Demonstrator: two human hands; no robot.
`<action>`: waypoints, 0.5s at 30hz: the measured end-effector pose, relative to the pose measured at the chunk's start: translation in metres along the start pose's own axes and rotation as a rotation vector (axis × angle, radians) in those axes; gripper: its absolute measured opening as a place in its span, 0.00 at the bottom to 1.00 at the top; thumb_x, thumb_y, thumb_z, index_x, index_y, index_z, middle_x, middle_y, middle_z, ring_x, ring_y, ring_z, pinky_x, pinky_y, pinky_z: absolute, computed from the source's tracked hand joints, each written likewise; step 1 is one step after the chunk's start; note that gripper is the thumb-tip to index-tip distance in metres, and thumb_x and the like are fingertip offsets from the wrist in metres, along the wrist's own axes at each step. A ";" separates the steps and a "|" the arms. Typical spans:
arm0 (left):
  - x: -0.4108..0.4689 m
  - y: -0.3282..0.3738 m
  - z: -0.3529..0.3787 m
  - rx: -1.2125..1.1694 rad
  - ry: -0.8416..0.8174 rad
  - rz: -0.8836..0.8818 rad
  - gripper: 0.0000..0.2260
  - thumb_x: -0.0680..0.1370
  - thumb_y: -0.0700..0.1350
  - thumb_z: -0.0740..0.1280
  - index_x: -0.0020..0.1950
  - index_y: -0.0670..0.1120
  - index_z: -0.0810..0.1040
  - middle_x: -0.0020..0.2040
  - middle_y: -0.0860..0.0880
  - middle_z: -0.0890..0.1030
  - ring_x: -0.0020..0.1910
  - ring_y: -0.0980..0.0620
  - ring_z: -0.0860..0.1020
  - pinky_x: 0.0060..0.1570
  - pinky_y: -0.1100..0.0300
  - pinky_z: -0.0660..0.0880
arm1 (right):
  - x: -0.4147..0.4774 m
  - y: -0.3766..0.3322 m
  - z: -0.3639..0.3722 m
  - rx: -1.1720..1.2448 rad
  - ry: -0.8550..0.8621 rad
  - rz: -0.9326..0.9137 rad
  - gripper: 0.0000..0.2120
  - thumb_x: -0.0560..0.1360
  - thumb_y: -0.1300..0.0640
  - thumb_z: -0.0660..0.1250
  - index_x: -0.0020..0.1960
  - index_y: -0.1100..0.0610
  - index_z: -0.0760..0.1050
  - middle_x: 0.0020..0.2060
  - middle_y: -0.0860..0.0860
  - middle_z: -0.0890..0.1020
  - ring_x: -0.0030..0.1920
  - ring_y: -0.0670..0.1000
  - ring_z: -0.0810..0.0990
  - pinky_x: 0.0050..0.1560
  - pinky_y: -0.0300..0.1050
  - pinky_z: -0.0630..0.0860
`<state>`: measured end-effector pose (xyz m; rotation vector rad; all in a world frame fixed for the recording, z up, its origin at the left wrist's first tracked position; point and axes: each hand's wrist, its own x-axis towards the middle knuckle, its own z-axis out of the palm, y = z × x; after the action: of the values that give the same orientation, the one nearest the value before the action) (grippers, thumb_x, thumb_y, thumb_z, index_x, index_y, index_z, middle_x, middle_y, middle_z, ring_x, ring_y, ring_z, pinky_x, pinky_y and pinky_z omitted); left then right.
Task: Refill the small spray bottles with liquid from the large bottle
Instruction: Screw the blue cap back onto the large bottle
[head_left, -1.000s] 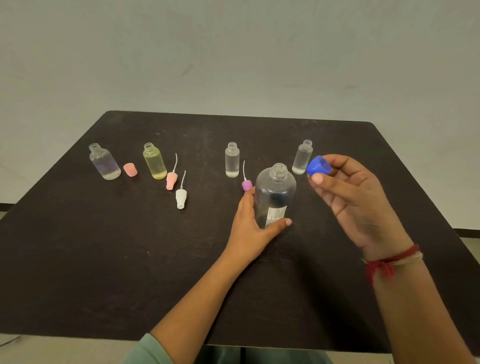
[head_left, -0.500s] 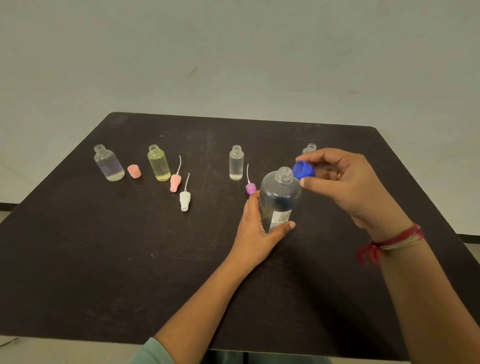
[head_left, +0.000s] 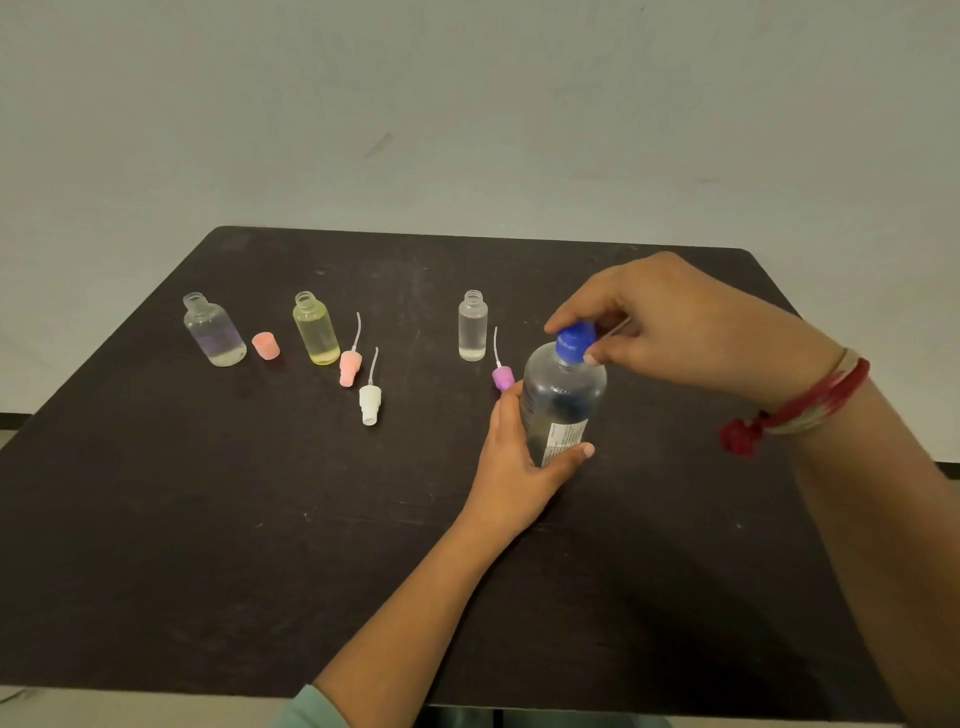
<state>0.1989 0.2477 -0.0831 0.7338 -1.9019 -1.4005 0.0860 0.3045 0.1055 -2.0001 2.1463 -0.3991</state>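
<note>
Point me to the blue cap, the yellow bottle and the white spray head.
blue cap (head_left: 574, 343), head view, its side wall
yellow bottle (head_left: 316, 332), head view, middle of its body
white spray head (head_left: 370, 402), head view, its collar

Light is moderate, soft and even, falling from above. My black table (head_left: 156, 519) shows matte. A broad faint shadow lies under my right forearm (head_left: 883, 545), toward 5 o'clock. Centre acceptably sharp, but the label on the large bottle (head_left: 563, 400) is too soft to read. Wide-angle stretch at the edges.
</note>
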 end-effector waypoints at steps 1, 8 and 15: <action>0.000 0.000 0.000 -0.007 0.005 0.000 0.32 0.71 0.48 0.76 0.68 0.60 0.62 0.67 0.52 0.70 0.66 0.59 0.70 0.67 0.58 0.69 | 0.001 -0.004 0.002 -0.075 -0.011 0.002 0.19 0.74 0.67 0.66 0.61 0.52 0.79 0.56 0.50 0.81 0.52 0.49 0.79 0.57 0.46 0.75; 0.000 0.000 0.002 0.000 0.009 -0.003 0.34 0.69 0.52 0.75 0.70 0.55 0.63 0.67 0.51 0.70 0.66 0.57 0.70 0.67 0.52 0.70 | 0.006 -0.010 -0.003 -0.157 -0.034 0.046 0.16 0.73 0.65 0.68 0.58 0.53 0.80 0.48 0.48 0.79 0.45 0.45 0.73 0.50 0.39 0.71; 0.000 0.001 0.001 0.004 0.005 -0.014 0.33 0.70 0.49 0.76 0.71 0.53 0.63 0.66 0.51 0.70 0.66 0.57 0.71 0.66 0.53 0.70 | 0.007 -0.010 0.000 -0.194 -0.048 0.113 0.11 0.73 0.56 0.71 0.54 0.58 0.80 0.42 0.48 0.76 0.46 0.50 0.76 0.48 0.44 0.72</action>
<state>0.1978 0.2487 -0.0829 0.7528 -1.8993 -1.4028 0.0956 0.2968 0.1087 -1.9480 2.3340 -0.1284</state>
